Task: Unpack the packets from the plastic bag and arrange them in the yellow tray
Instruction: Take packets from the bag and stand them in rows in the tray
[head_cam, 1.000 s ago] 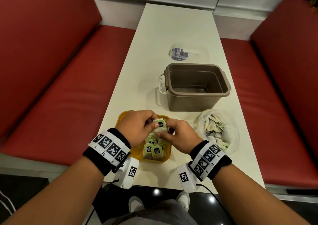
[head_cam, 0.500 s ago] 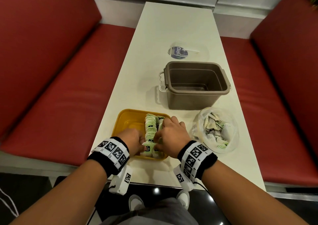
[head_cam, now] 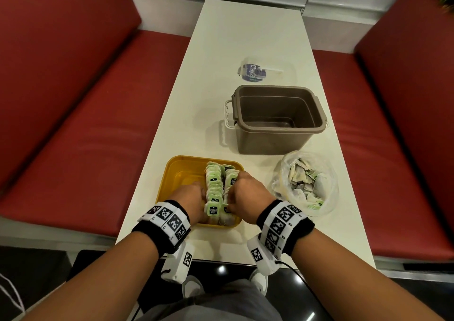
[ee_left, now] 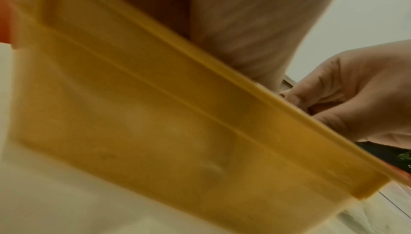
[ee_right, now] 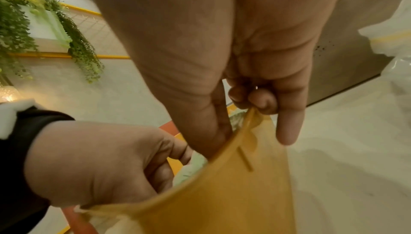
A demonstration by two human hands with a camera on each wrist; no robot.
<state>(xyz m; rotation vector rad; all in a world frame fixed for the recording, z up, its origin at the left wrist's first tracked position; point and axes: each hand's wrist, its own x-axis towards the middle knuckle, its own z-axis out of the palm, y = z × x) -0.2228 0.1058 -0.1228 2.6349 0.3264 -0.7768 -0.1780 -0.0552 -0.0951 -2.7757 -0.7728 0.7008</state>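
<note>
Head: hands (head_cam: 189,201) prob. unmoved, packets (head_cam: 216,188).

**What you cannot see clearly**

From the head view, your left hand (head_cam: 190,201) and right hand (head_cam: 245,197) hide their own fingertips among the packets (head_cam: 215,188) in the yellow tray (head_cam: 175,173), so the grip cannot be told. The print on the packets is too small to read. Your left wrist view is blurred, the tray wall (ee_left: 155,114) filling it. The plastic bag (head_cam: 307,183) hides its contents in a jumble you cannot count.
</note>
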